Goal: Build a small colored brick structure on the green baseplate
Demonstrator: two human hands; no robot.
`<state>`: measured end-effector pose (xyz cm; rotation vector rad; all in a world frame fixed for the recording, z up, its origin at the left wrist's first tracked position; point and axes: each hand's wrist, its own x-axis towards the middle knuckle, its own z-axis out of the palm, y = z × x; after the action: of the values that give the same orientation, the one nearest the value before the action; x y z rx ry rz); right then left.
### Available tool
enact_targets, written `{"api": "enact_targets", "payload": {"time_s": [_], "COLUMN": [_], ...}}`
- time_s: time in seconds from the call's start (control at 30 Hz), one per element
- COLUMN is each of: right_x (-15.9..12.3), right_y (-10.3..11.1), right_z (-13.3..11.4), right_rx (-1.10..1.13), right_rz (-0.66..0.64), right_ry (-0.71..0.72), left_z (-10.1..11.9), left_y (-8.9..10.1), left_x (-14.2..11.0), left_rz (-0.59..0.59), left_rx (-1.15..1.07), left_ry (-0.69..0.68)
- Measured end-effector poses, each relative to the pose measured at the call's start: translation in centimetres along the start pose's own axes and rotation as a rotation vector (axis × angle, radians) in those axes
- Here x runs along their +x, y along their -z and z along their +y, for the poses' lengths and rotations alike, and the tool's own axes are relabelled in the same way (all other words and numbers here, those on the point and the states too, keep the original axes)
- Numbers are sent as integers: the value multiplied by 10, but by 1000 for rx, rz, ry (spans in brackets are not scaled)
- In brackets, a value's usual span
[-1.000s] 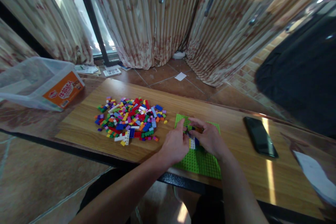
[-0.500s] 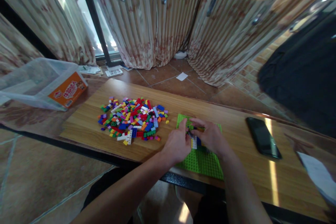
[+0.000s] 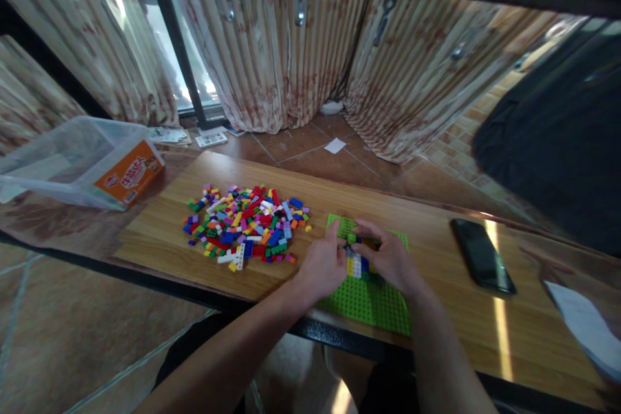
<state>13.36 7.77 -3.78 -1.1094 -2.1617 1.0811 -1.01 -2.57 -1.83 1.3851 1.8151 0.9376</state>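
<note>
A green studded baseplate (image 3: pixel 371 304) lies on the table beneath both hands. On its upper part sits a low cluster of toy bricks (image 3: pixel 356 265) in white, yellow and blue, with a small green brick (image 3: pixel 351 239) at its far end. My left hand (image 3: pixel 323 264) is at the cluster's left side, fingers curled, index finger and thumb against the bricks. From the right, my right hand (image 3: pixel 389 257) curves its thumb and index finger round the green brick. The hands cover part of the cluster, and the exact fingertip contact is small and blurred.
A loose pile of mixed toy bricks (image 3: pixel 247 223) spreads over the wooden table (image 3: pixel 169 226) to the left. Beyond it stands a clear plastic bin (image 3: pixel 72 184) with an orange label. A black phone (image 3: pixel 482 255) and white paper (image 3: pixel 582 323) lie at the right.
The view has shifted slightly. My fingers have moved a little apart around the green brick, so more of it and the white and yellow bricks show.
</note>
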Motion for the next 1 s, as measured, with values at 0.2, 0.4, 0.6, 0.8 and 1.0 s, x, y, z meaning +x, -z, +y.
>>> {"api": "enact_targets", "payload": {"time_s": [0.2, 0.4, 0.6, 0.8, 1.0], "right_x": [8, 8, 6, 10, 12], "right_y": [12, 5, -3, -4, -5], "right_z": [7, 0, -4, 6, 8], "right_rx": [59, -65, -198, -251, -250], "right_rz": [258, 166, 12, -26, -37], "right_ry": [-76, -51, 77, 124, 147], "left_z": [-5, -21, -55, -57, -53], "left_y": [6, 32, 97, 133, 134], "left_x": [3, 14, 29, 18, 11], "left_rz": [71, 200, 522, 782, 769], "left_rx": [-9, -69, -475, -704, -722], "left_ry": [6, -86, -23, 58, 26]}}
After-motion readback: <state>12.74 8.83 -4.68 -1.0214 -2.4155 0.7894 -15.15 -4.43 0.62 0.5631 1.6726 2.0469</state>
